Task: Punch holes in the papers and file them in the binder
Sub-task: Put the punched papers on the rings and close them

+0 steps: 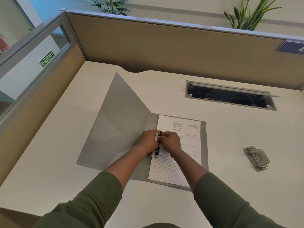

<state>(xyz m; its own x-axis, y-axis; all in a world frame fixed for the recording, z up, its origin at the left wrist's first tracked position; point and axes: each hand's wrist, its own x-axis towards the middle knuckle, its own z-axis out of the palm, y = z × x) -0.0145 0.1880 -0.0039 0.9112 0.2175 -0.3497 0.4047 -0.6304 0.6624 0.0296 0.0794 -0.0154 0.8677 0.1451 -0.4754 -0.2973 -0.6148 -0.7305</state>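
Note:
A grey binder lies open on the white desk, its front cover folded out to the left. Printed white papers rest on its right half. A black and metal fastener clip runs along the papers' left edge by the spine. My left hand grips the clip from the left. My right hand pinches it from the right, lying on the papers. The two hands touch over the clip and hide its middle. A grey hole punch sits alone to the right of the binder.
An open cable tray slot is cut into the desk behind the binder. Tan cubicle partitions close the back and left sides. Plants stand beyond the rear partition.

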